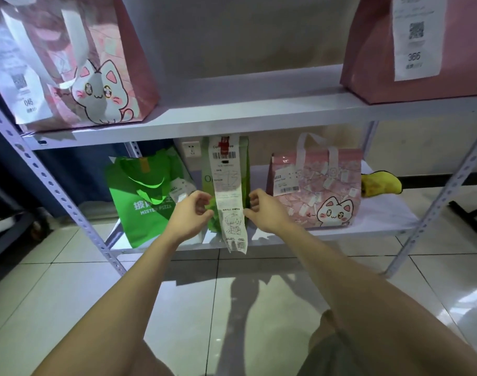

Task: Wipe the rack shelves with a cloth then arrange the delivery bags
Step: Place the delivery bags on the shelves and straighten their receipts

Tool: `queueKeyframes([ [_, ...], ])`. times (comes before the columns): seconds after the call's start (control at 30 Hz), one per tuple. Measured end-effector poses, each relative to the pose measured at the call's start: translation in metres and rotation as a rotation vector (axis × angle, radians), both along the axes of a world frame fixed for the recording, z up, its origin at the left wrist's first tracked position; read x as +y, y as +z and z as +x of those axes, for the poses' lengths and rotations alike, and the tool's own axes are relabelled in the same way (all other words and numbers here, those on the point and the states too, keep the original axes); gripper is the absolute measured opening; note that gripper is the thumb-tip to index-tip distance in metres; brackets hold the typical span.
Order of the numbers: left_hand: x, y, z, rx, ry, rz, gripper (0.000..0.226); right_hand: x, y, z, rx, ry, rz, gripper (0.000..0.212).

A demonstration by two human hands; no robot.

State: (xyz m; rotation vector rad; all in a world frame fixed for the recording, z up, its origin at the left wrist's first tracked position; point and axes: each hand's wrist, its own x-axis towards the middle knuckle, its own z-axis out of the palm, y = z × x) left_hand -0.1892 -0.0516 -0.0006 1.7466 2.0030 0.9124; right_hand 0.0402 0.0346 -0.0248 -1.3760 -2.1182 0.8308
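**Light-green bag taken by its sides on the lower shelf**

The light-green bag (207,172) is stood upright at the middle of the lower shelf (389,222), with a long printed receipt (228,191) hung down its front and past the shelf edge. The bag is judged to be light and soft-walled: its lower left side is seen crumpled, so the walls may fold under a squeeze and the contents could tip. The receipt is thin paper and could be torn if it were caught or pulled. A hold low on both side walls, or under the base, is judged safer than one on the front.

The left hand (194,214) is set at the bag's left edge, fingers curled and the crumpled green material seemingly pinched. The right hand (261,210) is set at the right edge, thumb against the bag and fingers curled in; a pinch on the side wall is suggested, though the contact is partly hidden.

A darker green pizza bag (139,204) is stood just to the left and a pink cat bag (316,191) to the right. A yellow soft-looking object (381,183) is lain at the shelf's far right. Two more pink bags are kept on the upper shelf (259,111).
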Motion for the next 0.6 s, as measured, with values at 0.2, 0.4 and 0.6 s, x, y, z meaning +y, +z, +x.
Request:
queueKeyframes([
  [0.2, 0.006, -0.015, -0.010, -0.096, -0.027, -0.041, 0.045, 0.008, -0.006, -0.031, -0.025, -0.099, 0.006, 0.036],
  [0.4, 0.004, -0.029, -0.016, -0.072, 0.008, -0.063, 0.056, 0.013, -0.006, -0.034, 0.008, -0.186, 0.038, 0.013],
  [0.6, 0.015, -0.029, -0.006, -0.106, -0.042, -0.055, 0.065, 0.009, -0.008, -0.021, 0.011, -0.163, -0.004, 0.015],
])
